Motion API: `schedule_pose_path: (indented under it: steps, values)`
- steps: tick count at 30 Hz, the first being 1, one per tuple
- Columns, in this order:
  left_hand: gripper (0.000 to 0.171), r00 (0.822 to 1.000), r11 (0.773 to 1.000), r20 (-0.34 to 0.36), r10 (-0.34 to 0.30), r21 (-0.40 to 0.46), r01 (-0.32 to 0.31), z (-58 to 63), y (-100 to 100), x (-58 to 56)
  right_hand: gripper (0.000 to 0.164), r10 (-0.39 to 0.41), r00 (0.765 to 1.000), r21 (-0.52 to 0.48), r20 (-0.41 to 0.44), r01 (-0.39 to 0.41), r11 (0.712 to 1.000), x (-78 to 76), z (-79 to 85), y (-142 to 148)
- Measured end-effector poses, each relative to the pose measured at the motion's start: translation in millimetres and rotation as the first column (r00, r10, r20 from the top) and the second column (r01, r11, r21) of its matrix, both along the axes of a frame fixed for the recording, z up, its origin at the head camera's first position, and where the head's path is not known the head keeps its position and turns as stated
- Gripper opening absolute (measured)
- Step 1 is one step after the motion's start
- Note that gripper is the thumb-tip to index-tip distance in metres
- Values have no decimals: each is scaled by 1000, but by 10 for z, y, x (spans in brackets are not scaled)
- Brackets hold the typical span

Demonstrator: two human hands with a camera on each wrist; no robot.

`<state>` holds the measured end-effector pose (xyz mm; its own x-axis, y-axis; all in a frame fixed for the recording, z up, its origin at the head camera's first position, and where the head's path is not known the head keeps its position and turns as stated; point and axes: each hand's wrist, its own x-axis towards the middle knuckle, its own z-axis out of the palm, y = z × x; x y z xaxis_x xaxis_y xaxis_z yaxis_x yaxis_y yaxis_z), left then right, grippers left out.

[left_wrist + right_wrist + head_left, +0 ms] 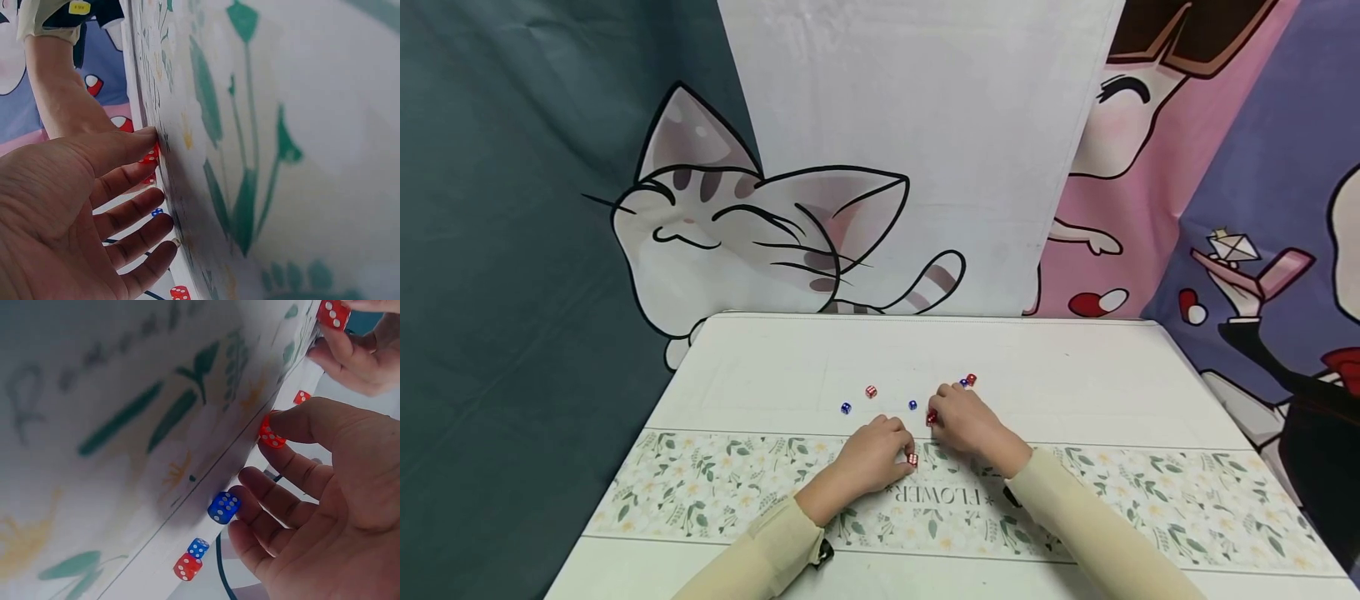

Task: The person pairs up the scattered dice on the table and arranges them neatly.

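Note:
My left hand (872, 454) pinches a red die (912, 459) with white pips between thumb and index finger, over the flowered band. To its right, my right hand (966, 418) holds another red die (932, 417) between thumb and index finger. Close by the right hand's other fingertips is a blue die (224, 507), hidden in the head view. Just beyond that hand, a small blue die (964, 382) and a red die (972, 379) sit together. A blue die (913, 405) lies left of the right hand. Farther left are a red die (871, 391) and a blue die (846, 408).
Both hands work over a white table (760, 367) with a flowered, lettered band (1150, 483) across it. Cloth hangings with cartoon figures, among them a cat (700, 242), hang behind the far edge. Pale sleeves (1082, 517) cover both forearms.

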<state>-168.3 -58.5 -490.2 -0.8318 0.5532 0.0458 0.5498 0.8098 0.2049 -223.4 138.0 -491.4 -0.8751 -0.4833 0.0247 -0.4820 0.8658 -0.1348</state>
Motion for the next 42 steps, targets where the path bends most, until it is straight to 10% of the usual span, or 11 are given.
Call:
schedule_pose_path:
  steps: [42]
  values:
    - [21,1000,1000,2,21,-20,-21,-2,56,30,10,101,994,-48,-50,-104,993,536,-8,110]
